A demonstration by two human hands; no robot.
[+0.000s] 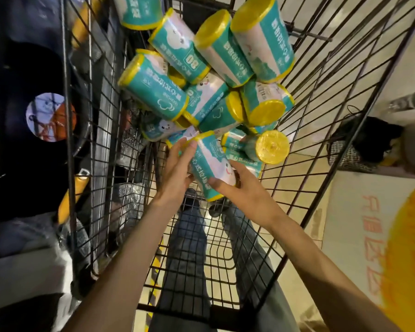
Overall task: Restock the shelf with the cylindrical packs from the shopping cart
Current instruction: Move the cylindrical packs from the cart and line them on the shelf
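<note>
Nearest the body, within the wire cart (304, 130): one cylindrical pack (211, 164), long axis running away from the person, left hand (177, 166) and right hand (242, 185) fingers curled against opposite flanks; remaining packs (201, 75) heaped beyond.

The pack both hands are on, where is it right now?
In the head view the held pack sits mid-frame inside the wire cart, between the left hand and the right hand, at the near edge of the pile of packs.
</note>
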